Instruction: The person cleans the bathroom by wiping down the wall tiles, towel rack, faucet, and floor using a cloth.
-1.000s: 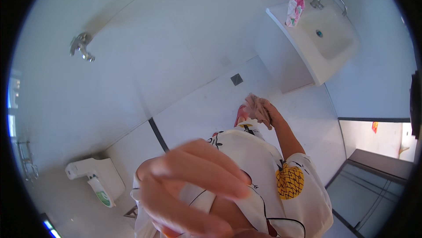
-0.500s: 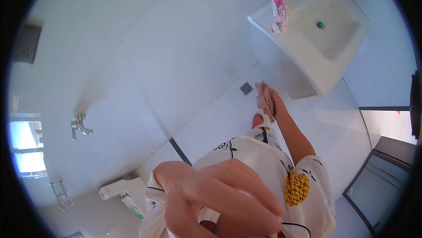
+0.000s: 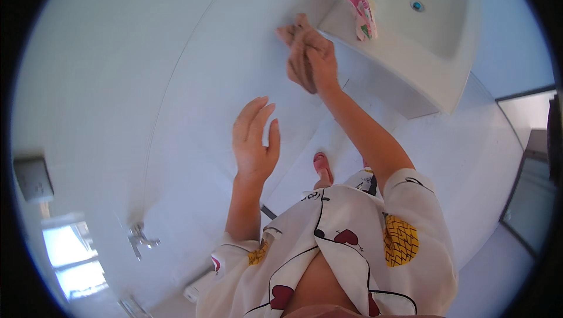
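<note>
A bunched brownish-pink cloth (image 3: 301,54) is gripped in my right hand (image 3: 326,70), up against or close to the white wall just left of the washbasin. Its loose corners stick out past my fingers. My left hand (image 3: 252,142) is raised lower and to the left, fingers extended and thumb apart, holding nothing. Whether the cloth touches the wall I cannot tell.
The white washbasin (image 3: 404,54) stands at the upper right, with a pink and white packet (image 3: 359,7) on its left rim. A metal tap (image 3: 142,240) and a grey box (image 3: 34,178) are on the left wall. Below is my pink slipper (image 3: 321,164).
My right hand has lifted the cloth from low near the floor up and left toward the wall. My left hand has moved away from my chest, upward, with its fingers stretched out.
</note>
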The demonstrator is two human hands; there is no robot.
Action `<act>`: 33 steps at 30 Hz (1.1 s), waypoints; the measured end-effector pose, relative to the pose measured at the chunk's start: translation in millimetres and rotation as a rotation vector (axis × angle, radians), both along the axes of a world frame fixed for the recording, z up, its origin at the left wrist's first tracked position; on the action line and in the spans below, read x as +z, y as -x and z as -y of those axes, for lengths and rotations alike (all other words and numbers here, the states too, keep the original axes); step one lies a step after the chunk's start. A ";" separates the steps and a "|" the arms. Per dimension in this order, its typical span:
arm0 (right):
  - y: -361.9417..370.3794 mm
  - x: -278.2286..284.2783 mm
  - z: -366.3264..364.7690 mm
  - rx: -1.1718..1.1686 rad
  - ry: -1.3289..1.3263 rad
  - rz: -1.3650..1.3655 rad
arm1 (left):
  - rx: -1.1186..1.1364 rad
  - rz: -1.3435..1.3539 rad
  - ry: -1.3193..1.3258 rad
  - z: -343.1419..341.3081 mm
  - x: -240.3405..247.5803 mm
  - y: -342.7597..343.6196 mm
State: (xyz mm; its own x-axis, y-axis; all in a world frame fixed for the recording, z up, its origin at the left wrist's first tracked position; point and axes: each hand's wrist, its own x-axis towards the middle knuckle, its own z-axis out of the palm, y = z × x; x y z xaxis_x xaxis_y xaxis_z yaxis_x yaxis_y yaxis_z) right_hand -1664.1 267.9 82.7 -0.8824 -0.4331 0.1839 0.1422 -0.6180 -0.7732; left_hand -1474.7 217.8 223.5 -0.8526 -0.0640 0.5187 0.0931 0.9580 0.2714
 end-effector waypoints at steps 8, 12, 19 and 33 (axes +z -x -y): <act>-8.7 -98.1 102.7 -0.599 -0.099 0.161 | -0.205 0.308 -0.116 57.0 -114.2 40.4; -1.9 -170.6 110.4 -0.616 -0.222 0.276 | -0.245 0.439 -0.138 72.9 -162.9 30.6; 11.1 -328.9 87.9 -0.442 -0.230 0.789 | -0.246 0.662 -0.301 61.9 -216.9 20.5; -10.7 -297.1 93.7 -0.485 -0.402 0.466 | -0.129 0.679 -0.306 81.8 -295.2 36.0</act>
